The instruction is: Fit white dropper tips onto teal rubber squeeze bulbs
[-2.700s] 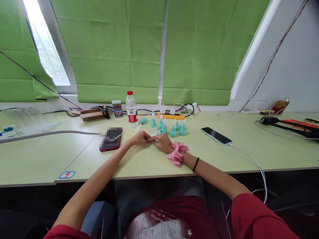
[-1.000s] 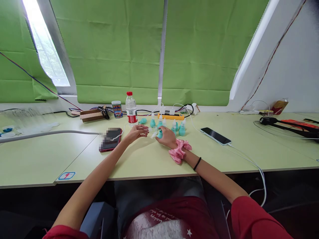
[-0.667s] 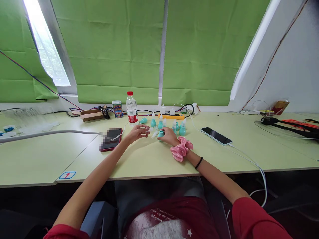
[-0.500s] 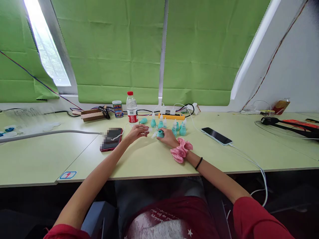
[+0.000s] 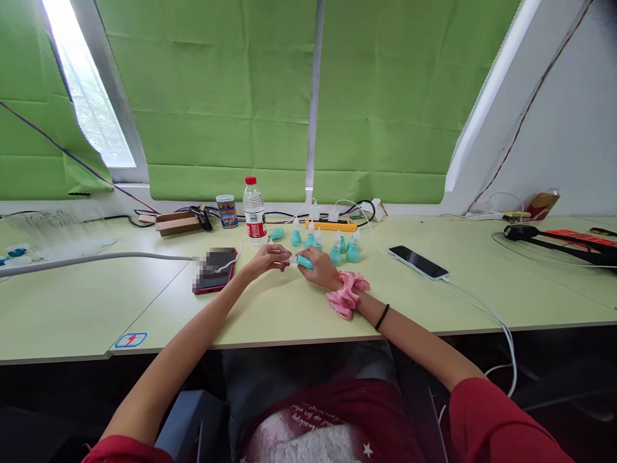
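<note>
My right hand (image 5: 319,267) is wrapped round a teal squeeze bulb (image 5: 304,262), which lies sideways with its end toward the left. Facing it, my left hand (image 5: 270,260) pinches a small clear plastic nozzle (image 5: 292,259). The nozzle's tip is at or against the bulb's opening; whether it is inside I cannot tell. Just beyond my hands stand several teal bulbs with clear tips, among them a bulb (image 5: 353,252) at the right and another bulb (image 5: 295,236) farther back. One bare bulb (image 5: 276,234) lies on its side behind my left hand.
A water bottle (image 5: 255,215) and a printed can (image 5: 227,212) stand at the back. An orange power strip (image 5: 331,225) lies behind the bulbs. One phone (image 5: 214,273) rests at left, a second phone (image 5: 418,262) at right, both with cables. A cardboard tray (image 5: 179,223) sits back left.
The bulb in my right hand has turned from upright to lying sideways, its end toward my left hand. My left hand has come slightly right, bringing the nozzle up to the bulb.
</note>
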The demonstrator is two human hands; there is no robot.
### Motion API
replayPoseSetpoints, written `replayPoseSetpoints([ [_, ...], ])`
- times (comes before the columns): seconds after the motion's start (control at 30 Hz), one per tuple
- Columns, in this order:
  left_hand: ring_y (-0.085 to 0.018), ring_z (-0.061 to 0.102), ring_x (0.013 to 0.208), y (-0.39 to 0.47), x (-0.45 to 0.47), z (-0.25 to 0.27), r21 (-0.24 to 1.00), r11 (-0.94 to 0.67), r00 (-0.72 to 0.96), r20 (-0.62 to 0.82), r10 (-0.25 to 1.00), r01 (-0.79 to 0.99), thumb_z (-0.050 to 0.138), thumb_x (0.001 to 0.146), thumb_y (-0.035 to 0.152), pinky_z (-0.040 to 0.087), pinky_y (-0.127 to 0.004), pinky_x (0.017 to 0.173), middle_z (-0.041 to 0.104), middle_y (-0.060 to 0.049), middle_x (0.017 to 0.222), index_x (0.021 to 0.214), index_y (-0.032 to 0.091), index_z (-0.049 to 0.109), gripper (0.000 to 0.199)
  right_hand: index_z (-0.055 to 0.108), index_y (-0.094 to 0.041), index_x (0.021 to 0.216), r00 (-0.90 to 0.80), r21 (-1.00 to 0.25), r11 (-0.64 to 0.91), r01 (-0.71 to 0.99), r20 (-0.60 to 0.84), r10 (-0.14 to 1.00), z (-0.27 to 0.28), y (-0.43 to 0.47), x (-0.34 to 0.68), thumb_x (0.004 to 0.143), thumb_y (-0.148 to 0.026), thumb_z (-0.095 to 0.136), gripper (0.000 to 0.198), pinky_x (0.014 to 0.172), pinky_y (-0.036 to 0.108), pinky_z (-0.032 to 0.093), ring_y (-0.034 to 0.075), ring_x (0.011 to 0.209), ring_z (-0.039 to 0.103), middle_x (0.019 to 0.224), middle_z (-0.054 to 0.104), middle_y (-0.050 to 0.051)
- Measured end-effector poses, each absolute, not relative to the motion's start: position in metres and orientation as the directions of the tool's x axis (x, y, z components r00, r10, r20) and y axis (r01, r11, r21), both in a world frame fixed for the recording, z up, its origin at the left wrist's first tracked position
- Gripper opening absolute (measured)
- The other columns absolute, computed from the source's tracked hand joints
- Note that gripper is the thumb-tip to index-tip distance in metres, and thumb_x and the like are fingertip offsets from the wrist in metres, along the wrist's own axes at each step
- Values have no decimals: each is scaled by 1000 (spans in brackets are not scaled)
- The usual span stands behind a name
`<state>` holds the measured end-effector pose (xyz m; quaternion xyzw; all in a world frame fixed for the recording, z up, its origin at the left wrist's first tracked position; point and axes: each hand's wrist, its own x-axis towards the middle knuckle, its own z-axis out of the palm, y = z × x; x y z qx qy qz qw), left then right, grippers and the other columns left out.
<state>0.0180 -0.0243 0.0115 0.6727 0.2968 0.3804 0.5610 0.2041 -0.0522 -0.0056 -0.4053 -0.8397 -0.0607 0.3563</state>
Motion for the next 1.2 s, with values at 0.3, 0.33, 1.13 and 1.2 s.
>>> replayPoseSetpoints([
  [0.3,-14,55,62,-27,23,9,988,-147,546,154,824,-57,67,60,29,44,-27,56,57,-4,65,75,10,58,26,57,-20,86,-353,-105,500,860,585,730,-5,-54,203,70,-23,45,20,61,25,37,18,77,54,85,59,4],
  [0.33,-13,55,61,-27,23,9,988,-141,549,153,822,-64,68,60,28,43,-27,55,57,-4,64,75,10,58,26,57,-20,86,-351,-98,489,867,577,737,-5,-54,203,71,-23,45,20,61,26,37,18,77,54,85,59,4],
  [1.13,-11,55,54,-29,26,5,964,-264,566,232,791,-27,71,56,30,46,-28,58,62,-5,64,81,9,60,34,60,-17,74,-339,-309,571,761,562,755,-12,-49,206,64,-17,50,14,61,25,36,15,63,51,70,61,4],
  [1.2,-11,56,55,-29,27,6,958,-285,558,248,792,-21,71,56,29,47,-28,60,62,-5,62,81,8,60,35,60,-16,73,-331,-373,586,719,557,761,-12,-47,206,62,-17,52,13,60,24,36,13,60,49,67,59,2],
])
